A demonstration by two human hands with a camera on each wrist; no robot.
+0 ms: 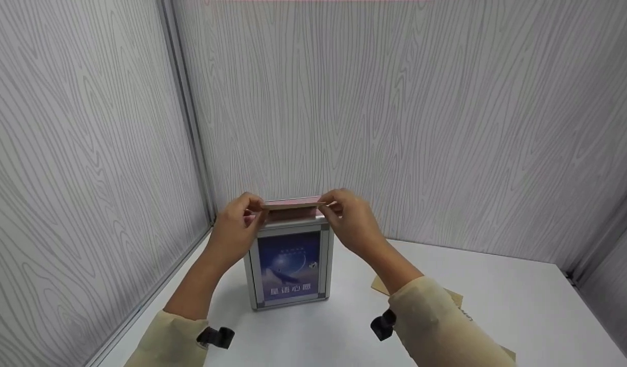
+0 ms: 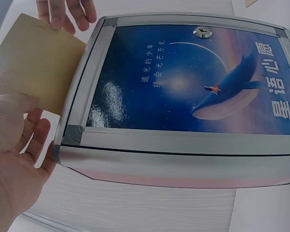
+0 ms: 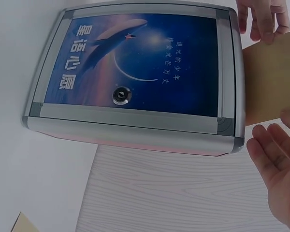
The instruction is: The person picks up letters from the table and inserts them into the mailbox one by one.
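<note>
White worktop [image 1: 497, 295] carries a silver metal box with a blue whale poster [image 1: 289, 265]; left hand [image 1: 237, 229] and right hand [image 1: 351, 221] each pinch a tan card [image 1: 293, 205] flat over its top, seemingly mid-insertion; lowering needs slot alignment.

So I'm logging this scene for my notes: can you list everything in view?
box: one, silver frame, blue whale poster front, keyhole; upright on the table near the corner.
card: one, tan; held flat over the box top.
envelopes: brown, count unclear; on the table, partly behind the right sleeve.
table: one, white.
walls: grey wood-grain.
left hand: pinches the card's left end.
right hand: pinches the right end.
</note>
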